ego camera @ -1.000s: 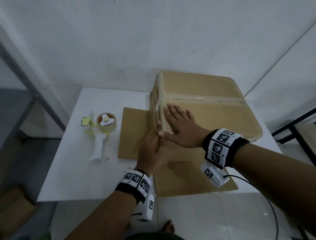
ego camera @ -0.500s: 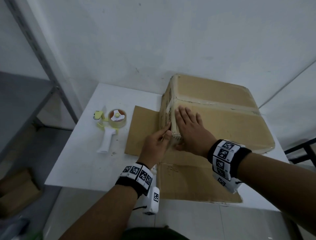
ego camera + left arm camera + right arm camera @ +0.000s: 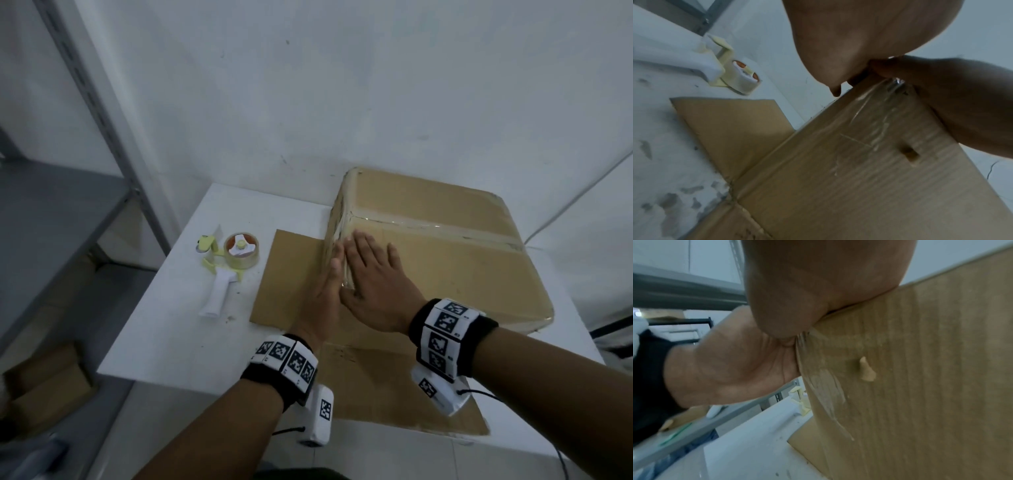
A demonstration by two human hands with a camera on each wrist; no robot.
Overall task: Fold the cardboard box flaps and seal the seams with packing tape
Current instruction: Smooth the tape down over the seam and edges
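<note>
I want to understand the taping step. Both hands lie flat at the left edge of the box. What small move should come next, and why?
Probably slide the left hand down the box side, rubbing the tape flat: it looks wrinkled there. The right hand steadies the top.

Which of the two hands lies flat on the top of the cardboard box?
The right hand: its palm lies on the cardboard box top near the left edge. The left hand presses the box's left side instead.
</note>
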